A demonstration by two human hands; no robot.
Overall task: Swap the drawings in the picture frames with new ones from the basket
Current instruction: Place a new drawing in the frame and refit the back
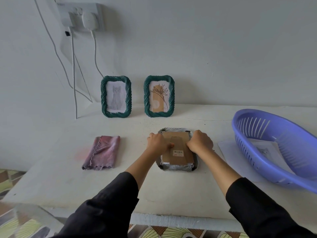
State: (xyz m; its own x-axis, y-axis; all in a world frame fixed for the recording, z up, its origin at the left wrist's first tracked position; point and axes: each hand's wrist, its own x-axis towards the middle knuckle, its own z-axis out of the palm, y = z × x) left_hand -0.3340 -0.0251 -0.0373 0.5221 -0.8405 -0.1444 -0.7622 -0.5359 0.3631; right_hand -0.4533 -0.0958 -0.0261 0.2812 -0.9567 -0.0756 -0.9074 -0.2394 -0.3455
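Our left hand [158, 143] and right hand [200, 141] curl over opposite sides of the face-down frame [176, 168], gripping it, with the left thumb on its cardboard backing [177, 137]. It lies mid-table [154, 186]. The cat frame [116, 96] and flower frame [159, 96] stand upright along the far edge. The purple basket [257, 162], holding a drawing [264, 150], sits at the right edge, and a pink cloth [102, 152] lies to the left.

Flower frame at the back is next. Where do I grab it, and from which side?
Take the flower frame by its top rim, from above: it stands upright with the wall close behind and the cat frame beside it, so the top is probably freest.
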